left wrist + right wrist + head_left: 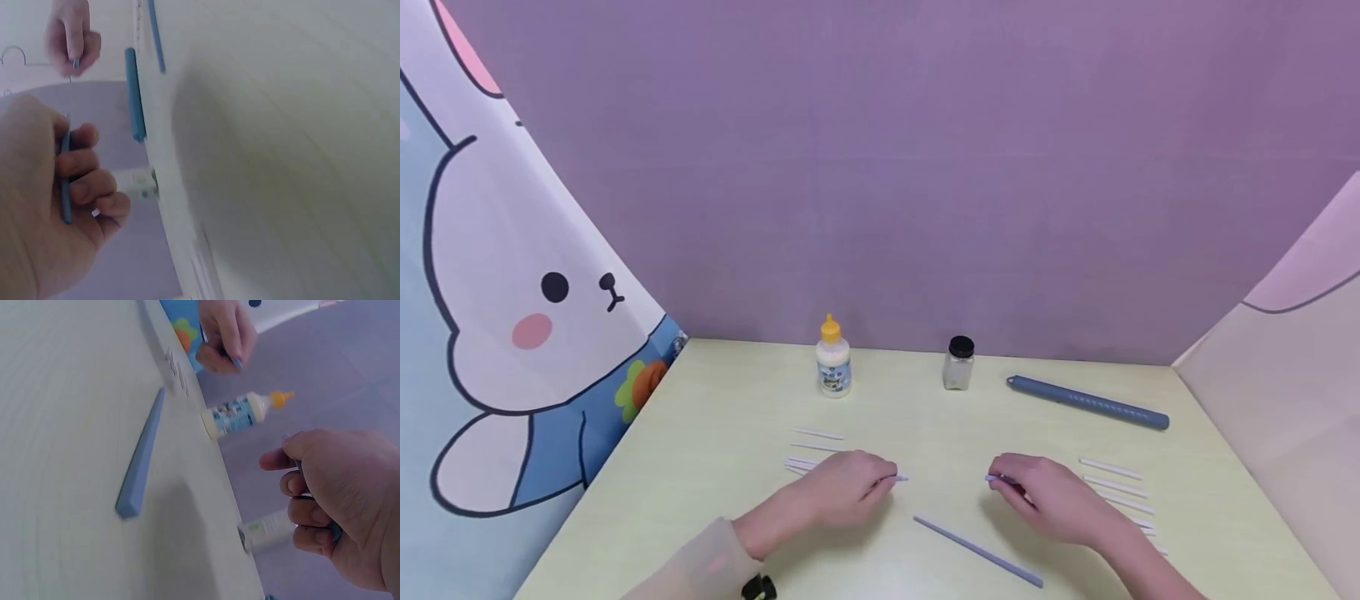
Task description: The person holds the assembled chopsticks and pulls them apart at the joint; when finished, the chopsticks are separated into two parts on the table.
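Observation:
My left hand (852,487) grips a thin blue stick (66,187), its fingers curled round it and a short tip poking out past the thumb. My right hand (1048,497) also holds a slim bluish stick (335,531), mostly hidden in the palm. Both hands hover over the table, apart, with the stick tips pointing toward each other. Below and between them a longer blue stick (977,551) lies slantwise on the tabletop. White sticks (805,463) lie beside my left hand, and another group of white sticks (1116,485) lies beyond my right wrist.
Toward the back of the pale table (895,417) stand a glue bottle (834,367) with a yellow cap and a small clear jar (958,367) with a black lid. A thick dark blue rod (1086,402) lies at the back right. A purple backdrop (880,183) rises behind.

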`<state>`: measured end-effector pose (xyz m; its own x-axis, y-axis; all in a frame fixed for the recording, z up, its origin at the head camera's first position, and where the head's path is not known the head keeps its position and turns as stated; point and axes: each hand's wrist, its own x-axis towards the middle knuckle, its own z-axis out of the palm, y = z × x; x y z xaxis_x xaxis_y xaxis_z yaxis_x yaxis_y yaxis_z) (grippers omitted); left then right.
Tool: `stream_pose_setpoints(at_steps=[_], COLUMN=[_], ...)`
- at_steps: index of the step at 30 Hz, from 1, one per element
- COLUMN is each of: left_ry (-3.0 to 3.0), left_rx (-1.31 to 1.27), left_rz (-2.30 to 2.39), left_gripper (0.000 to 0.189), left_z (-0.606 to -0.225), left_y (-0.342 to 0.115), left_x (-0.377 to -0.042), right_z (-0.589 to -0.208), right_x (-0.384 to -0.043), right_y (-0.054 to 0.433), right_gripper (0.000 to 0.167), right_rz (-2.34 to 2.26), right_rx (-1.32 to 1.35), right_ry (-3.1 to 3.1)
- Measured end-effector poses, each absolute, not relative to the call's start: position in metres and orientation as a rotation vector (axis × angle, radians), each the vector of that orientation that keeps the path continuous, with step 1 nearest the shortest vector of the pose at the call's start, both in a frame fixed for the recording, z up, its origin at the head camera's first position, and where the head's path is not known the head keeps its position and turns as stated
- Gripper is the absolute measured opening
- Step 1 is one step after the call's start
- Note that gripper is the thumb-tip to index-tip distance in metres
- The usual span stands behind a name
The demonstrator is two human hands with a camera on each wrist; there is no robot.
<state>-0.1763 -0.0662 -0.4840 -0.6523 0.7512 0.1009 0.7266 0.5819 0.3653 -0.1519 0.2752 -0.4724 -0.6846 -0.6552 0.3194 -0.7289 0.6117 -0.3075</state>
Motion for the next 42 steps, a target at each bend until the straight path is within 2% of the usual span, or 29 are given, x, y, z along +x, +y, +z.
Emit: stream_pose_setpoints(at_steps=[4, 9, 18, 23, 42], left_ry=[2.744, 2.797, 2.824, 2.794, 2.796], left_rx=[1.243, 1.224, 1.192, 1.151, 1.097], left_rz=[0.591, 0.662, 0.669, 0.698, 0.739], left_gripper=[0.022, 0.022, 0.019, 0.012, 0.012], left_z=[-0.488, -0.492, -0.495, -0.499, -0.506], left_y=[-0.091, -0.123, -0.157, -0.162, -0.163], left_x=[-0.174, -0.168, -0.167, -0.170, -0.177], right_z=[-0.480, -0.488, -0.501, -0.508, -0.522], right_x=[-0.147, -0.137, -0.120, -0.112, -0.110], right_y=[0.298, 0.334, 0.389, 0.400, 0.414], right_gripper=[0.016, 0.028, 0.041, 0.043, 0.041], right_rz=[0.615, 0.592, 0.663, 0.705, 0.657], right_rx=[1.101, 1.056, 0.972, 0.958, 1.020], right_ry=[-2.662, -2.621, -2.544, -2.560, -2.633])
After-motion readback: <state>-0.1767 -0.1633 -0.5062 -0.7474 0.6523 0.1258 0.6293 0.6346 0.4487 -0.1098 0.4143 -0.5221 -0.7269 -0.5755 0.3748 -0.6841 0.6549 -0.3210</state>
